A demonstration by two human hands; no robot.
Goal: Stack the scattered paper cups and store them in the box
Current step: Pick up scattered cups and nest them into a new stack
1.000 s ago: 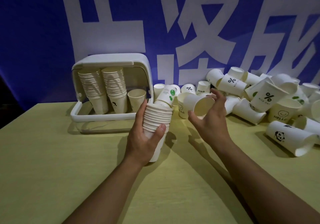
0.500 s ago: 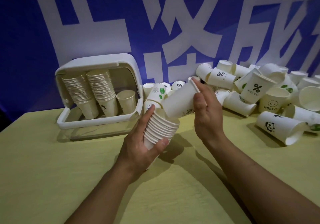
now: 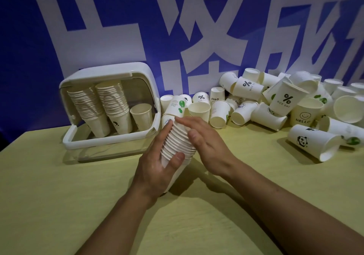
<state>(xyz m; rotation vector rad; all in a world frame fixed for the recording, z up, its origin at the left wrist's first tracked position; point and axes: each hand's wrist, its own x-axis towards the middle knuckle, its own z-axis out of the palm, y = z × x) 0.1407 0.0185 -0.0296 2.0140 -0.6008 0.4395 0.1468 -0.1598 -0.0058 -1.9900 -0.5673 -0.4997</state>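
**Both hands on a stack of paper cups**

Head view: The left hand [image 3: 157, 168] grips a stack of nested cups [image 3: 176, 146] at table centre, fingers curled round its far-left side and the thumb [image 3: 176, 159] pressed across the near rims. The stack tilts, its open top leaning away toward the far side. The right hand [image 3: 204, 143] lies over that top with fingers straight and close together, the palm flat against the uppermost rims; it curls round nothing.

The box [image 3: 110, 113] sits on the yellow table [image 3: 59, 205] to the far left, open toward the viewer. Inside stand two tall cup stacks [image 3: 102, 105] side by side and a single cup [image 3: 141, 115] to their right.

Loose cups [image 3: 275, 105] lie heaped on the far right against the blue wall banner [image 3: 137, 28], most on their sides, a few upright just beyond the hands. A panda-print cup [image 3: 313, 144] lies alone, nearer than the heap.
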